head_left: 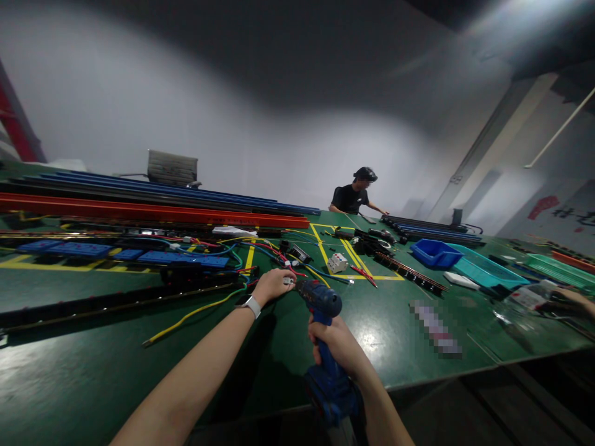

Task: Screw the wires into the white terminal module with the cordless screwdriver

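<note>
My right hand (338,342) is wrapped round the handle of a blue cordless drill (323,298), whose tip points left towards my other hand. Closed fingers of my left hand (274,285) pinch a small light-grey connector-like piece (289,281), right in front of the drill's tip. Whether the tip touches that piece I cannot tell. Red, blue and yellow-green wires lie just behind and beside my left hand, and a yellow wire (195,314) runs out to its left. A white circuit breaker block (337,263) stands beyond the drill.
Long black rails (116,305), an orange channel (153,210) and blue strips (69,249) fill the left. On the right are a blue bin (436,253), a turquoise tray (486,267) and a red pen-like tool (364,276). One person (352,197) sits across; another's hand (574,301) shows at right.
</note>
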